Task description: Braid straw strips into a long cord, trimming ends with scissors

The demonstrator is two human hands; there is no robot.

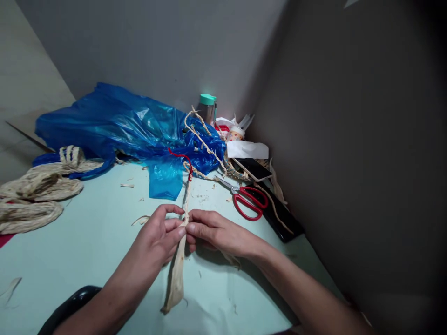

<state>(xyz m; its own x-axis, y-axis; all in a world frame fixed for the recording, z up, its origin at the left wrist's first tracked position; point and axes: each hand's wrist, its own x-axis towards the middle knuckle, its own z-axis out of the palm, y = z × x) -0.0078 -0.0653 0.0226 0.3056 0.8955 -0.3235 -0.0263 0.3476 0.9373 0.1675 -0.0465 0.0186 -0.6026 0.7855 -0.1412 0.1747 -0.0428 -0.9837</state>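
Observation:
Both hands meet at the lower end of a twisted cord of pale dried plant fibre [186, 197]. My left hand [165, 235] pinches it from the left, thumb and fingers closed on the strand. From the right, my right hand [213, 231] grips the same spot between thumb and forefinger. Below the fingers a wide, flat loose strip [177, 277] hangs toward me. The cord's far end is tied with red string [190, 170] beside the blue plastic bag. Another strip end [232, 260] shows under my right hand; whether it is held is hidden.
A big blue plastic bag [115, 123] covers the back of the table. Bundles of dried fibre [38, 186] lie left. Red-handled scissors [249, 202] rest at right by a black object [282, 218], a phone [253, 168] and a paper cup [236, 134]. A teal-lidded bottle [206, 107] stands behind.

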